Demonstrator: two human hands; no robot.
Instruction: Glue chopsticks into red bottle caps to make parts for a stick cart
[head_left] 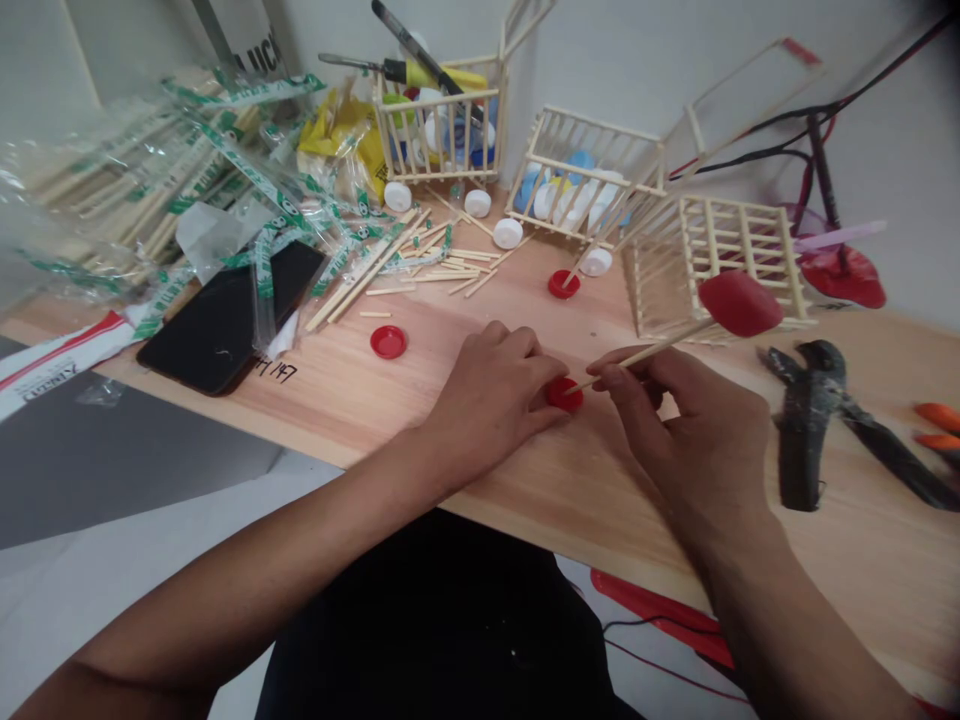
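Note:
On the wooden table, my left hand (502, 385) pinches a small red bottle cap (564, 394) between thumb and fingers. My right hand (686, 420) grips a thin wooden stick (660, 345) between thumb and fingertips. The stick's lower tip meets the red cap; I cannot tell whether it is fixed there. At the stick's upper end is a red rounded piece (740, 303), probably another cap. A loose red cap (388, 342) lies left of my left hand. Behind my hands, a further red cap (564, 284) touches the end of a stick.
Stick-built carts (439, 130) with white cap wheels hold colored caps along the wall. A stick frame (720, 260) stands at right, near black pliers (814, 420). Left are a phone (232, 320), bagged sticks (135, 180) and cut stick pieces (450, 268).

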